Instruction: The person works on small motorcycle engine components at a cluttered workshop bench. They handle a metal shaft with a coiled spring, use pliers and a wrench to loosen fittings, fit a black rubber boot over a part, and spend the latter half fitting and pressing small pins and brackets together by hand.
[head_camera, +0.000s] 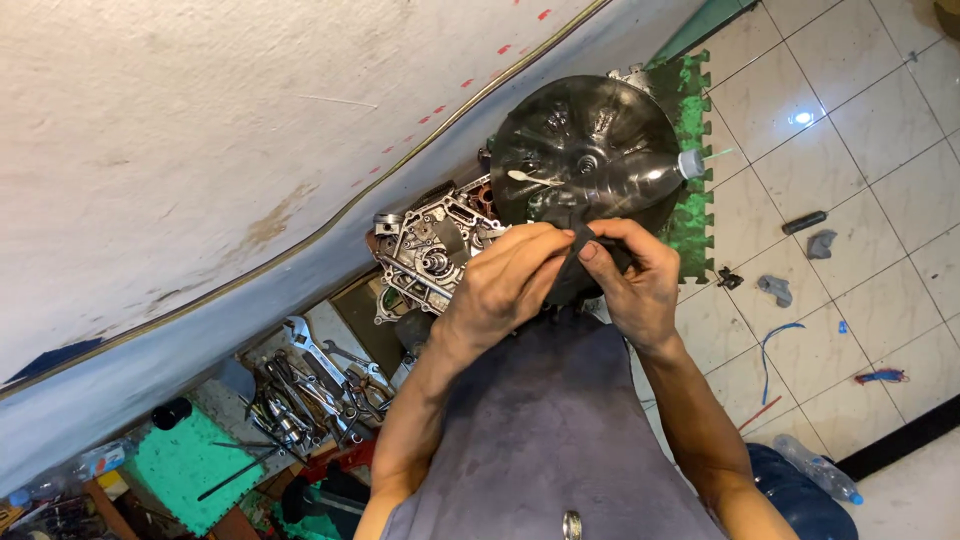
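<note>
I am pinching a small dark rubbery piece (580, 252) between both hands, just above my grey shirt (540, 430). My left hand (505, 285) is closing its fingertips on the piece's near edge, and my right hand (630, 275) is gripping its other side, thumb pressed on top. I judge I am working the piece into shape; next it needs a steady, even pull. Beyond my hands a round black basin (590, 150) is sitting beside a metal engine casing (430, 250), wrenches (310, 385) lying left.
</note>
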